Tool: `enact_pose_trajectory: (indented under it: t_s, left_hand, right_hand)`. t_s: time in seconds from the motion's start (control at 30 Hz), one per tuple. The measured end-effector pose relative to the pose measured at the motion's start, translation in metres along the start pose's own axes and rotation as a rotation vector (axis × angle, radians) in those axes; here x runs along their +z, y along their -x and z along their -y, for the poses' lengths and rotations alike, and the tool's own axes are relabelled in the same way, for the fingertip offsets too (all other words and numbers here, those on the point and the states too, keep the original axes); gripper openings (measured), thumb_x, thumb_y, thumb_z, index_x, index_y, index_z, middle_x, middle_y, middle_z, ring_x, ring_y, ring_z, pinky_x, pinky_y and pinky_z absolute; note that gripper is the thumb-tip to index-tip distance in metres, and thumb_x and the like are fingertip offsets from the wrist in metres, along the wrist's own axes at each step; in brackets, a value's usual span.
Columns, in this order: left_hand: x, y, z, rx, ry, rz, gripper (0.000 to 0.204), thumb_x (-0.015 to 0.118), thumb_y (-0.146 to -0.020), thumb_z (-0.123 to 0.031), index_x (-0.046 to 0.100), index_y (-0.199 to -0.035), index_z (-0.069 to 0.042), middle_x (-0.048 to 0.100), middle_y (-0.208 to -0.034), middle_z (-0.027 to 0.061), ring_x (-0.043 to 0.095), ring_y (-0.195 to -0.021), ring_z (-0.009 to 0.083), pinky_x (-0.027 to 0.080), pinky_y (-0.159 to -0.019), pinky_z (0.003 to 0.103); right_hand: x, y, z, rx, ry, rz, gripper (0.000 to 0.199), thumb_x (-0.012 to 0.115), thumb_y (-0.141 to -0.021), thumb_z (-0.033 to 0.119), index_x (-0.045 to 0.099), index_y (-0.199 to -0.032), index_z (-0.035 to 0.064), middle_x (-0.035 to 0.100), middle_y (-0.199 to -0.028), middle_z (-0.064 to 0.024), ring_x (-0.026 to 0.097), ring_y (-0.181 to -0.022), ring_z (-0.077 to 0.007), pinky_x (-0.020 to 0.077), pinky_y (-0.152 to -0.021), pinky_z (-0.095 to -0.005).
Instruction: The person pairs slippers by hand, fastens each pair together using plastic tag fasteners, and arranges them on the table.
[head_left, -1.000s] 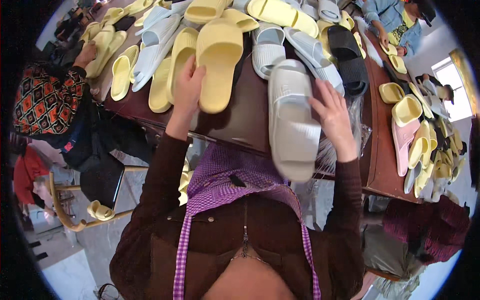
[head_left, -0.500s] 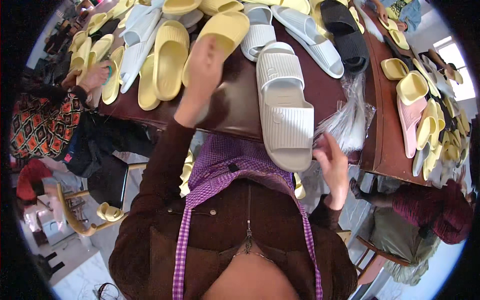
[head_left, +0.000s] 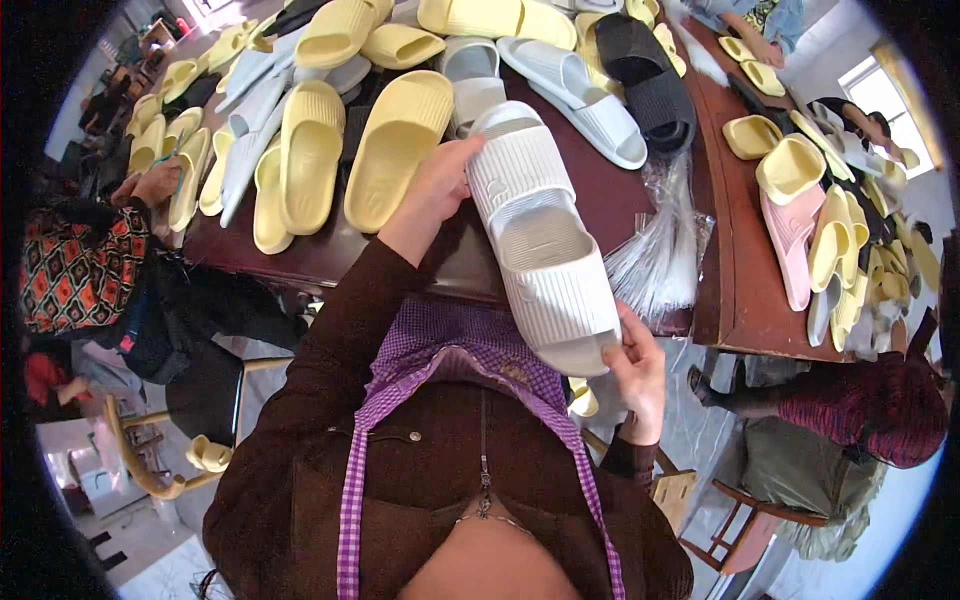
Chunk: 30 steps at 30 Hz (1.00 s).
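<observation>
A pair of light grey slide sandals (head_left: 553, 260) with ribbed straps lies nested, one partly inside the other, slanting over the table's near edge. My left hand (head_left: 440, 185) holds its far left side, the fingertips partly hidden by the slide. At the near end, my right hand (head_left: 637, 375) grips the sole's right corner between thumb and fingers. Just left of my left hand rests a loose yellow slide (head_left: 385, 165). Another yellow slide (head_left: 311, 160) lies farther left.
A bundle of clear plastic strips or bags (head_left: 655, 265) lies right of the pair. Black slides (head_left: 655, 85) and grey slides (head_left: 585, 100) lie behind. Another table (head_left: 765, 325) on the right carries yellow and pink slides. A co-worker's hand (head_left: 160, 180) touches slides at far left.
My left hand has left the yellow slide and moved right onto the grey pair. My right hand has closed on the pair's near end, and the pair has tilted slightly.
</observation>
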<state>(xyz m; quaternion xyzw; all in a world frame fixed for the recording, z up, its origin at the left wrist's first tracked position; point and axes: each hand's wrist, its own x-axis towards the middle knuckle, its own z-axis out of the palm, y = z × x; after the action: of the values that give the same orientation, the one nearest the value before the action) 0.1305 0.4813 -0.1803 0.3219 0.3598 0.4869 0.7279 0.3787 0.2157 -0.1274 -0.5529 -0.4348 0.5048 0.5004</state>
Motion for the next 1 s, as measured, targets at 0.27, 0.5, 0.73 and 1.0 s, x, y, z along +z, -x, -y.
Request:
enact_pose_trajectory:
  t_s: [0.27,0.5,0.73,1.0]
  left_hand:
    - [0.000,0.019,-0.068,0.293,0.050,-0.353,0.020,0.058,-0.084,-0.021,0.060,-0.087,-0.002,0.058,-0.072,0.0043,0.053,-0.056,0.0129,0.041,-0.048,0.028]
    - [0.011,0.045,-0.112,0.285,-0.273,-0.154,0.026,0.059,-0.083,-0.020,0.060,-0.095,0.002,0.062,-0.082,0.0063,0.059,-0.066,0.0147,0.048,-0.059,0.029]
    - [0.026,0.033,-0.061,0.107,-0.371,-0.087,0.030,0.057,-0.083,-0.019,0.059,-0.102,0.005,0.063,-0.086,0.0083,0.060,-0.071,0.0156,0.049,-0.063,0.029]
    - [0.025,0.024,-0.020,0.636,-0.790,-0.202,0.041,0.053,-0.086,-0.019,0.049,-0.115,0.009,0.057,-0.107,0.0211,0.054,-0.100,0.0293,0.041,-0.089,0.036]
  right_hand:
    - [-0.030,0.004,0.019,-0.097,0.240,-0.208,0.041,0.053,-0.080,-0.003,0.052,-0.121,-0.0009,0.060,-0.109,-0.0090,0.055,-0.098,-0.0136,0.0433,-0.085,-0.0254]
    - [-0.098,-0.017,0.105,-0.236,0.435,-0.283,0.021,0.053,-0.079,0.001,0.059,-0.099,-0.0012,0.060,-0.095,-0.0036,0.054,-0.086,-0.0096,0.0432,-0.075,-0.0218]
    - [-0.028,-0.157,0.139,-0.429,0.716,0.291,0.026,0.061,-0.080,0.012,0.060,-0.102,-0.0007,0.061,-0.097,-0.0046,0.056,-0.089,-0.0124,0.0442,-0.081,-0.0250]
    - [0.013,-0.245,0.082,-1.003,0.929,-0.044,0.032,0.064,-0.081,0.018,0.060,-0.109,0.0020,0.064,-0.099,-0.0105,0.059,-0.091,-0.0125,0.0457,-0.081,-0.0268]
